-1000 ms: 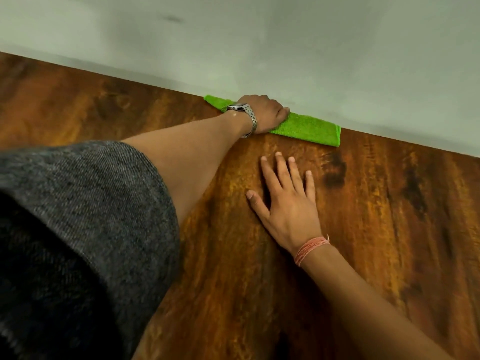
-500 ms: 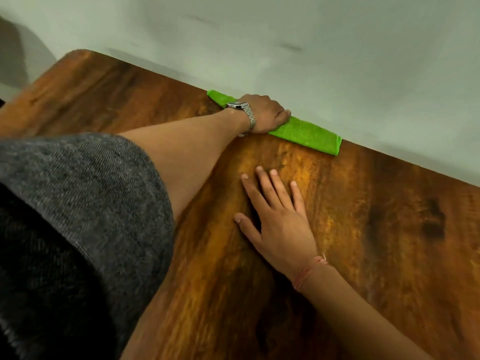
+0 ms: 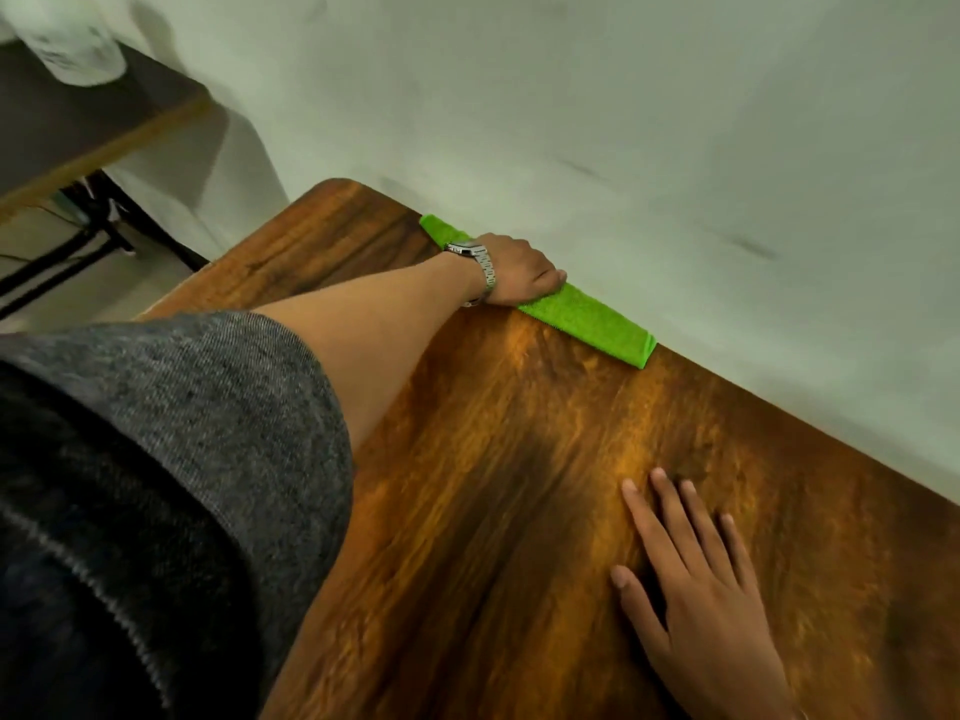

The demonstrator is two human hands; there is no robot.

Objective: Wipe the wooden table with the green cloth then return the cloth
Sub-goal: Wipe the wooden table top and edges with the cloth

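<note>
The folded green cloth [image 3: 597, 324] lies along the far edge of the wooden table [image 3: 493, 485], tight against the wall and close to the table's far left corner. My left hand [image 3: 519, 275], with a metal watch on the wrist, lies on the cloth's left part with its fingers curled over it. One end of the cloth sticks out on each side of the hand. My right hand [image 3: 701, 600] rests flat on the tabletop at the lower right, fingers straight and spread, holding nothing.
A pale wall [image 3: 649, 122] runs along the table's far edge. Beyond the left corner stands a dark side table [image 3: 78, 127] on black legs, with a translucent container [image 3: 72, 39] on it. A grey sleeve [image 3: 156, 485] fills the lower left.
My left hand and the cloth have slid left along the wall toward the table's corner. The view has swung left, so my flat right hand now sits lower and further right.
</note>
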